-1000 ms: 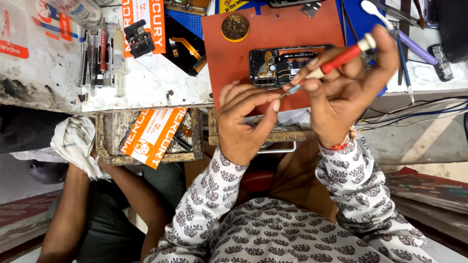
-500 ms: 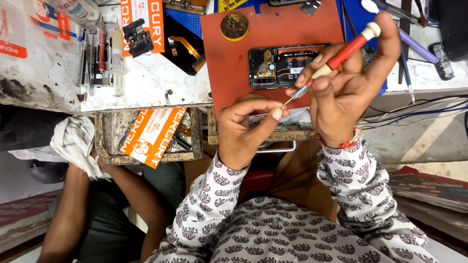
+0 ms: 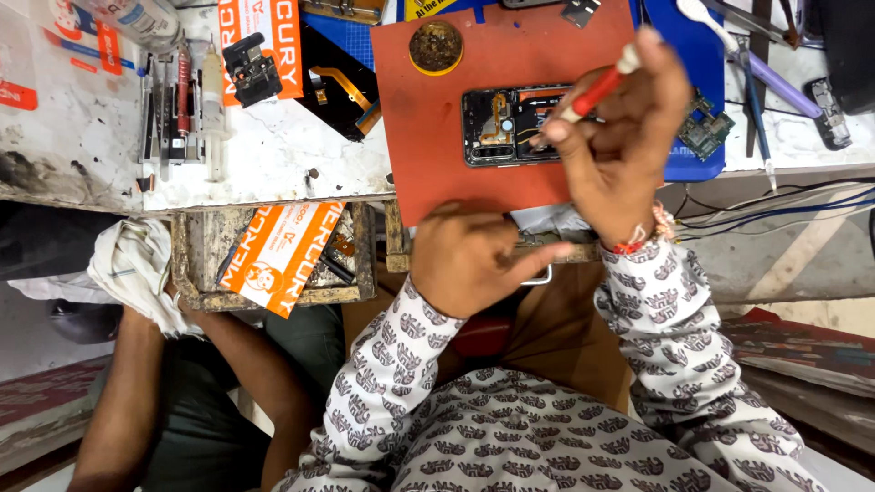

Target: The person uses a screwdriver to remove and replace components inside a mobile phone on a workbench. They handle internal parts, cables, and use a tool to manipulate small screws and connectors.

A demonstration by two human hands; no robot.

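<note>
My right hand (image 3: 629,150) grips a red-and-white screwdriver (image 3: 597,89). Its tip rests on an opened black phone (image 3: 501,126) with exposed insides, lying on a red mat (image 3: 428,164). My left hand (image 3: 469,260) rests lower, at the mat's near edge, palm down. Its fingers are loosely curled and the index finger points right. Nothing shows in it.
A round tin (image 3: 436,47) sits on the mat's far side, and a green circuit board (image 3: 704,132) on a blue mat to the right. Tweezers and tools (image 3: 178,105) lie at left. An orange-and-white packet (image 3: 278,255) sits in a drawer. Another person's arm (image 3: 137,383) and cloth (image 3: 137,264) are at lower left.
My left hand let go of the screwdriver tip and dropped to the mat's near edge. My right hand swung the screwdriver forward, down onto the opened phone.
</note>
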